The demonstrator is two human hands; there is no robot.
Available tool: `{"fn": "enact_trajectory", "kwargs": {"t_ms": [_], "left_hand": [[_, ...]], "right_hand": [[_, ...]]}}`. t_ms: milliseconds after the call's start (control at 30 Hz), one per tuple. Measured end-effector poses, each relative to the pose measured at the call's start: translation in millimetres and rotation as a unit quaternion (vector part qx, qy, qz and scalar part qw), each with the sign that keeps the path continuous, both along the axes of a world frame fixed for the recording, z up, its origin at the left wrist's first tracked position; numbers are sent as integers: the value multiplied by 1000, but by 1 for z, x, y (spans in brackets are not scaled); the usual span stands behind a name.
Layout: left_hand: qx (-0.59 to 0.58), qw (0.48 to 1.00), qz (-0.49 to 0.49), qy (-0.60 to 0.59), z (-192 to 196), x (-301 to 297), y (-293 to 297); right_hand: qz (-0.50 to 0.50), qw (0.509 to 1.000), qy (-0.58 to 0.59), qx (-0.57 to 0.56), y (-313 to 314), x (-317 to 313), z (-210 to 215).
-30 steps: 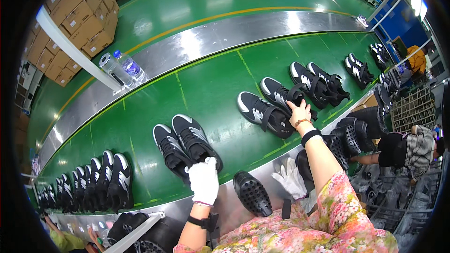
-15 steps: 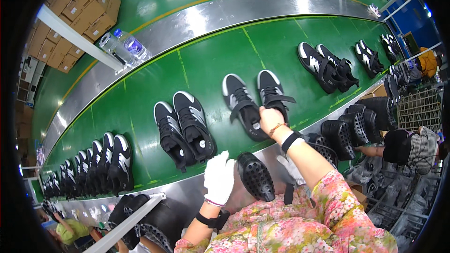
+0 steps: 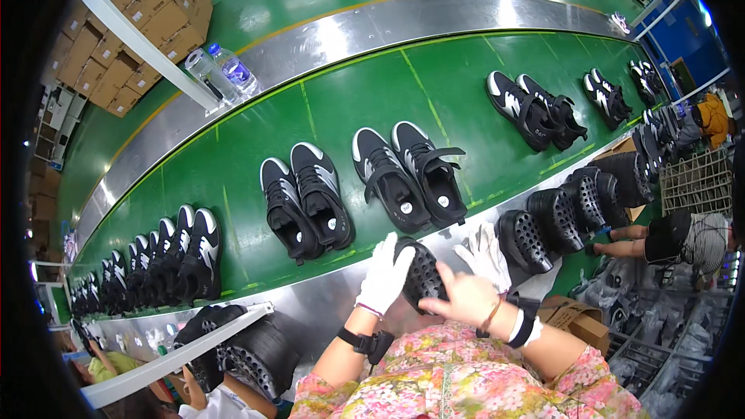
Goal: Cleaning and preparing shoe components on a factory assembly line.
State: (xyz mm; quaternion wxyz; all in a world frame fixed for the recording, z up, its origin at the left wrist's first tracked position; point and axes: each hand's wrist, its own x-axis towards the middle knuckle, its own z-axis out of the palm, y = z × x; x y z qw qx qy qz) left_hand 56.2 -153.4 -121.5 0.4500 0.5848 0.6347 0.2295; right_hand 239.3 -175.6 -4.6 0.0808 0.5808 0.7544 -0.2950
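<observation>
Your gloved left grip [image 3: 384, 271] looks released, fingers extended; your bare right grip [image 3: 469, 300] has thumb and forefinger parted, though you can't tell whether it grasps. Close between both lies the black holed block [image 3: 421, 273], long axis leaning left away from you. Beyond the right grip lies a white glove [image 3: 487, 256]; farther ahead, black shoes [image 3: 386, 174].

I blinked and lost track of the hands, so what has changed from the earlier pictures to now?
The right hand let go of the loose-strapped shoes, now further left, nearer the neighbouring pair, and moved down to the black perforated form. The gloved left hand came away from that pair to the form's left side; whether either hand grips it is unclear. The bottles and far-left row of shoes stayed put.
</observation>
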Motion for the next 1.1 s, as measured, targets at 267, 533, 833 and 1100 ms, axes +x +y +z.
{"fn": "enact_trajectory", "kwargs": {"t_ms": [267,533,833,1100], "left_hand": [[-66,994,-58,-63,29,17,1],[-229,852,123,-454,63,-2,43],[223,939,168,-202,66,25,61],[297,948,-24,108,31,8,110]], "right_hand": [[9,1000,5,-5,-47,19,-22],[-5,992,118,51,19,44,60],[-100,958,210,168,70,7,10],[-188,952,220,97,99,52,17]]}}
